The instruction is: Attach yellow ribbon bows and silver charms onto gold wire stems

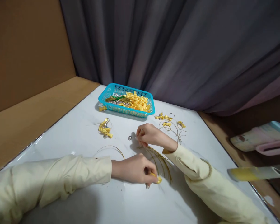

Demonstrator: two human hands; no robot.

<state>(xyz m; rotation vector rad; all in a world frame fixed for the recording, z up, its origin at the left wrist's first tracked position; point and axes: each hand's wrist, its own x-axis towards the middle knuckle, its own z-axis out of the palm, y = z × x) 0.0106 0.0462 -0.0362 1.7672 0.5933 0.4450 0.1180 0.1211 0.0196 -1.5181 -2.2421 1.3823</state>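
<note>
My left hand (136, 169) is closed in a pinch on a yellow ribbon bow (159, 179), low over the white table. Only the bow's edge shows past the fingertips. Farther up, my right hand (151, 135) has its fingers drawn together, pointing left. Whatever those fingertips hold, if anything, is too small to make out. Just left of them a small silver bell (130, 137) lies on the table. A bundle of thin gold wires (162, 160) lies beneath and between the hands. One curved wire (118, 148) arcs out behind my left wrist.
A blue plastic basket (128, 111) at the back holds yellow bows, silver bells and tied wires. Wired bow clusters lie left (104, 128) and right (164, 117). At right are a yellow-and-white cylinder (254, 173) and a pink-handled container (259, 137). A grey curtain (168, 53) hangs behind.
</note>
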